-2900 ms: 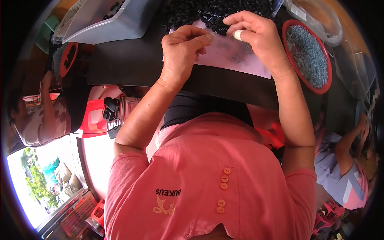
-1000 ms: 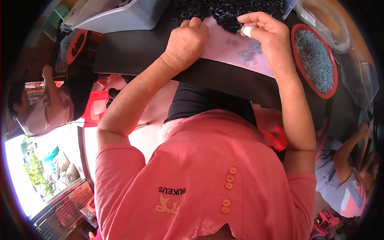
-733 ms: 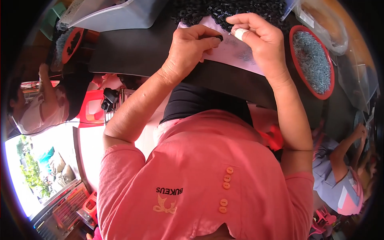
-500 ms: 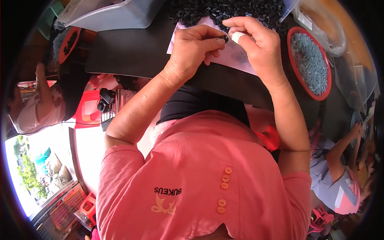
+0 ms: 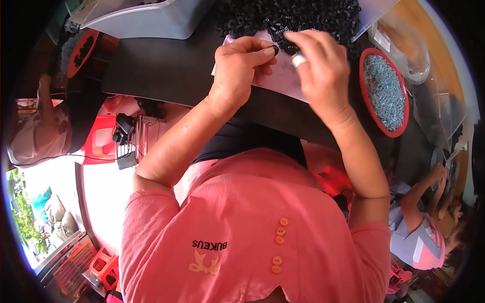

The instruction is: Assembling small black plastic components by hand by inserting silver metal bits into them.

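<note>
Between the thumb and fingertips of my left hand [image 5: 236, 68] is a small round black part [image 5: 275, 49], its details too small to make out. My right hand [image 5: 326, 73] hovers to the right of it, apart from the part, fingers spread and slightly blurred. A white wrapping [image 5: 298, 61] covers the tip of its thumb. Nothing shows in that hand. Beneath both hands lies a pale pink sheet [image 5: 285, 83] with tiny pieces scattered on it. A heap of small black parts [image 5: 303, 15] spreads just beyond the fingers.
At the right stands a red bowl [image 5: 405, 108] filled with fine silvery-blue pieces, beside a clear plastic bag [image 5: 417, 65]. A grey plastic bin [image 5: 166, 22] occupies the far left of the dark table [image 5: 156, 70]. Other people sit at both sides, one near a red stool [image 5: 101, 139].
My right hand has drawn away from the black part, its fingers spreading. My left hand still pinches the part. The whole view has shifted slightly.
</note>
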A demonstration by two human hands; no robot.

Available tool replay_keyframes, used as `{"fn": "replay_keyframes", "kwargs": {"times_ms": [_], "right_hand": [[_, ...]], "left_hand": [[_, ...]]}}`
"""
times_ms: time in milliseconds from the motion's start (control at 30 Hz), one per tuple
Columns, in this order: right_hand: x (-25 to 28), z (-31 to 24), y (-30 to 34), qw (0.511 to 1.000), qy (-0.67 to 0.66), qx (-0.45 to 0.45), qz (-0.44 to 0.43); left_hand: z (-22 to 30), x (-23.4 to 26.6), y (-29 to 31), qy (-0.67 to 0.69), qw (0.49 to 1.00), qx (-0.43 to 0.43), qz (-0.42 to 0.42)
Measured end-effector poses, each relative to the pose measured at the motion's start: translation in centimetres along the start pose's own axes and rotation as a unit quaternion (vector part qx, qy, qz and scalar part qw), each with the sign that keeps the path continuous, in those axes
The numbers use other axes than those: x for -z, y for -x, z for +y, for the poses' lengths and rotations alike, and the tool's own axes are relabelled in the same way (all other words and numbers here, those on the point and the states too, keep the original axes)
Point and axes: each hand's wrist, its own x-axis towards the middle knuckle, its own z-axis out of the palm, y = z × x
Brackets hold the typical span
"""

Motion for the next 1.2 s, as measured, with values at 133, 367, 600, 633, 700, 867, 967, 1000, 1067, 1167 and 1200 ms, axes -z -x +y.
{"fn": "replay_keyframes", "kwargs": {"times_ms": [133,367,600,633,700,867,967,1000,1067,1167,1200], "right_hand": [[0.0,3.5,-0.8,0.994,0.05,-0.072,-0.073],[-2.1,2.3,-1.9,0.96,0.157,-0.11,-0.202],[-2.7,1.8,-2.3,0.939,0.196,-0.126,-0.251],[-2.7,1.7,-2.3,0.94,0.198,-0.119,-0.251],[-2.8,1.7,-2.2,0.941,0.188,-0.123,-0.253],[-3.1,2.0,-1.7,0.945,0.177,-0.124,-0.247],[-3.2,1.9,-1.6,0.952,0.174,-0.115,-0.226],[-3.2,2.0,-1.6,0.953,0.169,-0.114,-0.224],[-3.3,2.0,-1.5,0.954,0.163,-0.114,-0.222],[-3.6,2.2,-1.3,0.957,0.161,-0.108,-0.214],[-3.7,2.4,-1.2,0.958,0.168,-0.097,-0.211]], "left_hand": [[-0.3,0.6,0.2,0.012,1.0,0.0,0.005],[-0.4,0.9,0.1,0.025,1.0,0.004,0.001],[-0.4,1.0,0.1,0.032,0.999,-0.002,-0.009],[-0.4,1.0,0.2,0.034,0.999,-0.004,-0.009],[-0.4,1.0,0.2,0.034,0.999,-0.004,-0.009],[-0.4,0.9,0.3,0.028,1.0,0.002,-0.007],[-0.4,0.9,0.3,0.015,1.0,-0.012,-0.001],[-0.4,0.9,0.3,0.018,1.0,-0.01,0.002],[-0.4,0.8,0.3,0.018,1.0,-0.007,0.004],[-0.5,0.8,0.3,0.024,1.0,-0.009,0.007],[-0.5,0.7,0.3,0.028,1.0,-0.01,0.008]]}}
